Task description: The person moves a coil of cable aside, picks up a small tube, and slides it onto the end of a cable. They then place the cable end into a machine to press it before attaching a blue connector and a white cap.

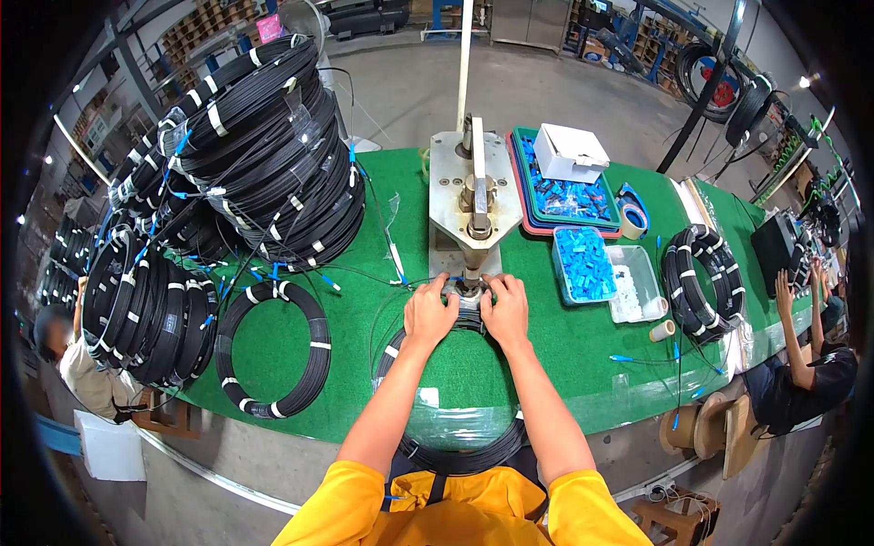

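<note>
A metal hand press (475,187) stands at the middle of the green table. At its base, my left hand (431,312) and my right hand (504,309) are on either side of the small fixture (469,289) under the ram. The fingers of both hands are bent inward, and what they pinch there is too small to make out. A black cable coil (466,458) lies in front of me, its far side running beneath my hands and its near side at the table's front edge.
Tall stacks of black cable coils (273,155) fill the left, with a single coil (273,349) beside them. Right of the press are a tray (569,196) of blue connectors, a white box (571,152), plastic tubs and another coil (704,282). Other people sit at both sides.
</note>
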Demonstrator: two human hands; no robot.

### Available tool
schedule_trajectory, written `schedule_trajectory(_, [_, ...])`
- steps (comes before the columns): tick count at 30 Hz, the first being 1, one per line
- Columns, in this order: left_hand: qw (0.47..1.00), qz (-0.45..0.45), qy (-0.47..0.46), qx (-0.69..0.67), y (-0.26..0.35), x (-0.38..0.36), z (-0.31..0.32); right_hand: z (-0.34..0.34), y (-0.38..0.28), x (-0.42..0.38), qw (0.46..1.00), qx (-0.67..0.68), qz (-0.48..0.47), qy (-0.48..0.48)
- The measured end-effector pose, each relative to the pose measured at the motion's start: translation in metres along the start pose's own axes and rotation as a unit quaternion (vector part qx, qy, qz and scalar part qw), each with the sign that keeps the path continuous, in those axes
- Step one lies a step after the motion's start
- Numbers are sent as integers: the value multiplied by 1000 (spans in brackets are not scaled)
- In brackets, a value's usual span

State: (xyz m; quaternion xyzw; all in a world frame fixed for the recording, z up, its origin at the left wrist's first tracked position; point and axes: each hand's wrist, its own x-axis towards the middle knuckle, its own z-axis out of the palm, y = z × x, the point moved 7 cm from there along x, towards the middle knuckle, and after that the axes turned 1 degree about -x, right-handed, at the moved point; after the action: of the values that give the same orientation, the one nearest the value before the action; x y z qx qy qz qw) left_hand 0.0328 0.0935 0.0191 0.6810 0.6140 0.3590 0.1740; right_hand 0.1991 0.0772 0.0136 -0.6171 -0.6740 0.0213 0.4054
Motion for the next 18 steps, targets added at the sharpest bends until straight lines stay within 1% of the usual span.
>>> schedule_trajectory(2, [999,-35,-30,16,-5,1,4,0,0,0,1000,-1,-4,4])
schedule_trajectory(3, [999,-34,-30,16,-4,1,4,0,0,0,1000,1,-4,1])
schedule_trajectory(5, [1000,-13,1,15,-1,0,-1,-1,0,0,1000,3,-3,-3])
schedule_trajectory(8, [1000,-11,14,10,-3,0,-1,0,1,0,1000,15,-2,0])
schedule_trajectory(12, [999,-24,3,21,-3,1,0,-1,1,1,1000,16,0,2])
schedule_trajectory(18, [1000,9,15,-6,-3,0,1,-1,2,1,1000,22,7,-2])
